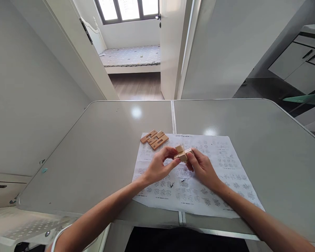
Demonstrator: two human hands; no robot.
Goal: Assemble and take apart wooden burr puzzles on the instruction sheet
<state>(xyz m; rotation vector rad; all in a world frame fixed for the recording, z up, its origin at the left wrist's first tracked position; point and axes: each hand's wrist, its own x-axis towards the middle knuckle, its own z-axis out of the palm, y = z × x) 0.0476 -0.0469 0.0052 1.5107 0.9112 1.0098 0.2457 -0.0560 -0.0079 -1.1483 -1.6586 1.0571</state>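
Observation:
A small wooden block puzzle of several interlocked light pieces is held up over the paper between both hands. My left hand grips its left side, thumb below and fingers behind. On the other side, my right hand pinches a pale piece at the puzzle's right end. Whether that piece is joined to the rest I cannot tell. Beneath lies a large white instruction sheet printed with rows of small diagrams. Flat wooden pieces with slots and numbers lie side by side on its upper left corner, beyond my left hand.
The sheet rests on a grey folding table with a metal seam down its middle. A white perforated seat or rack stands at the lower left. Past the far edge are an open door and a bed.

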